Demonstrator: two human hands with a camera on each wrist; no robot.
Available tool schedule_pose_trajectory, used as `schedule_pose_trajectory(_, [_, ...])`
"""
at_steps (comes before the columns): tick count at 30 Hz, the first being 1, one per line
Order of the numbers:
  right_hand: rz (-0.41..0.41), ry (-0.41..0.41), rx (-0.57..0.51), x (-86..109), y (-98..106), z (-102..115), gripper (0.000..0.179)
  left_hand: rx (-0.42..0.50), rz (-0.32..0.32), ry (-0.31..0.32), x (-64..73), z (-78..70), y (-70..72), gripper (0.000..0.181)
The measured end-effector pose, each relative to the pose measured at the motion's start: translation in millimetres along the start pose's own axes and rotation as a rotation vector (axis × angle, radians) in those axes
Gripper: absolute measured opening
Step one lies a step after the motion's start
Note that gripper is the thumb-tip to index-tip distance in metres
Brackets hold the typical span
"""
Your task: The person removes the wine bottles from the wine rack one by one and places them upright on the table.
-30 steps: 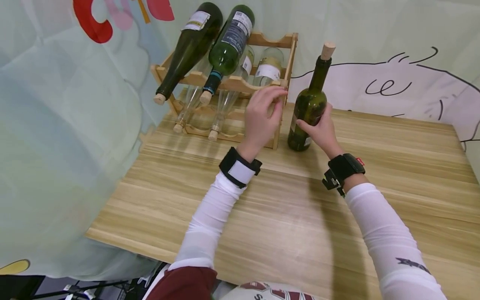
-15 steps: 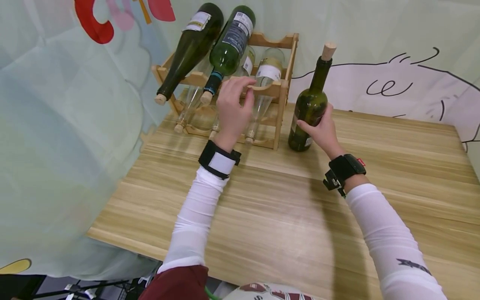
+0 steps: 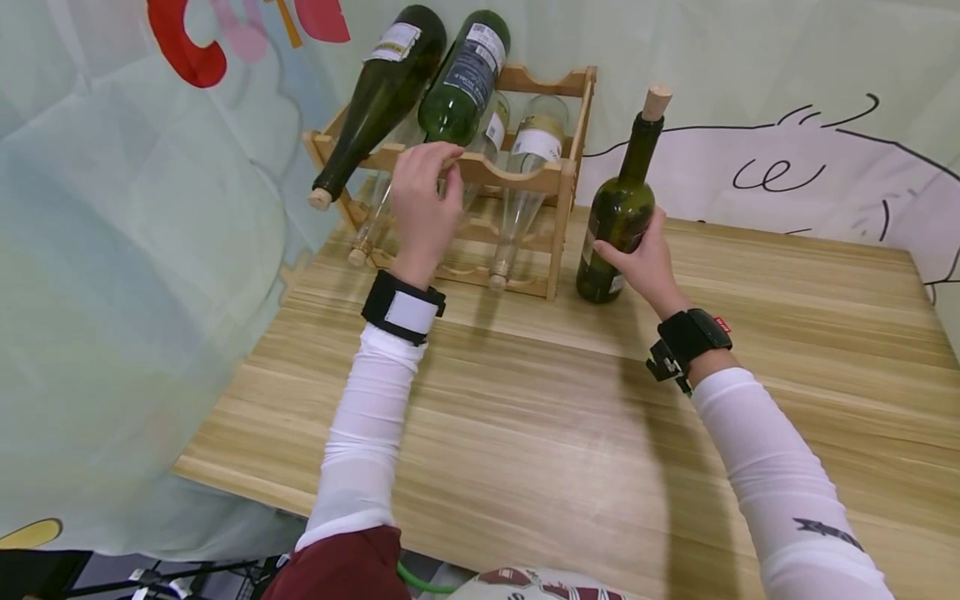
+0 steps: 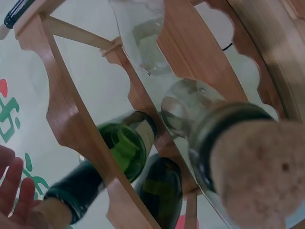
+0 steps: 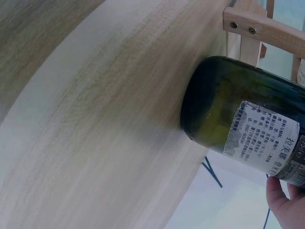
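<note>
My right hand (image 3: 641,254) grips an upright green wine bottle (image 3: 618,212) around its body, the thumb across its front. This bottle stands on the table to the right of the rack, a cork in its mouth. In the head view, my left hand (image 3: 426,204) is raised at the rack's front, its fingers loosely bent. Behind it lies a green wine bottle (image 3: 453,104) on the upper tier, its neck hidden there. The left wrist view shows the left fingers (image 4: 14,188) beside that bottle's cork (image 4: 52,210); whether they touch it I cannot tell.
The two-tier wooden wine rack (image 3: 558,179) stands at the table's back left. A dark green bottle (image 3: 382,92) lies on its upper tier. Clear bottles (image 3: 538,146) with corks lie below. The wooden table (image 3: 525,400) extends toward me; printed cloth (image 3: 750,75) hangs behind it.
My left hand has moved left along the rack's front, from its right end to the second upper bottle's neck. The right hand and its wine bottle have stayed in place.
</note>
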State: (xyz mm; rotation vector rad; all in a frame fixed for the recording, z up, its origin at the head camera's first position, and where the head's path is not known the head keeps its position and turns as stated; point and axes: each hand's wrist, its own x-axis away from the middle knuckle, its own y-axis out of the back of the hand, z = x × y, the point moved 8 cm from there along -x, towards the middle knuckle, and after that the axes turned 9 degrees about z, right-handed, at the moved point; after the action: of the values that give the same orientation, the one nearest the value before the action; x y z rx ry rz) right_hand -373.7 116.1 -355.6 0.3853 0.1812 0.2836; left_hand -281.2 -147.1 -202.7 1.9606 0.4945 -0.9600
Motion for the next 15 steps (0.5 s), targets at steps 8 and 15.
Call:
schedule_pose_trajectory(8, [-0.009,0.011,-0.002,-0.1,0,-1,0.084,-0.034,0.035,0.096,5.5,23.2,0.6,0.019])
schedule_pose_trajectory(15, [-0.001,0.007,-0.007,5.5,0,10,0.082,-0.027,0.038,0.137,9.7,33.7,-0.9,0.019])
